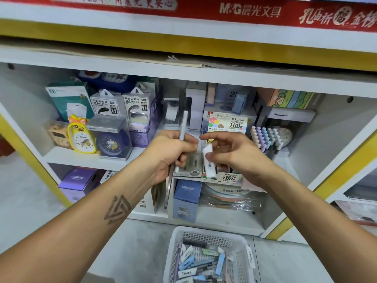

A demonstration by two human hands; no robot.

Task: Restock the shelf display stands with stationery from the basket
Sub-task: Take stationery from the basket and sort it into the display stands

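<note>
**Both hands full at the stationery shelf**

White shelving (91, 158) with yellow edging fills the view, under a red M&G banner (251, 10). At its middle level the right hand (234, 154) pinches a small white lead refill case (209, 160) between thumb and fingers, just in front of the 0.7 HB lead display stand (228, 125). The left hand (173, 154) is curled round a white pen (183, 129) held upright, with a second slim dark pen (169, 186) hanging below the fist. Right of the stand sits a rack of pastel pens (265, 137). On the left of that shelf stand a yellow duck alarm clock (81, 137), a blue clock (112, 142) and power bank boxes (122, 105). Below, on the floor, a white plastic basket (179, 242) holds more refill cases (202, 266) and pens.
</note>
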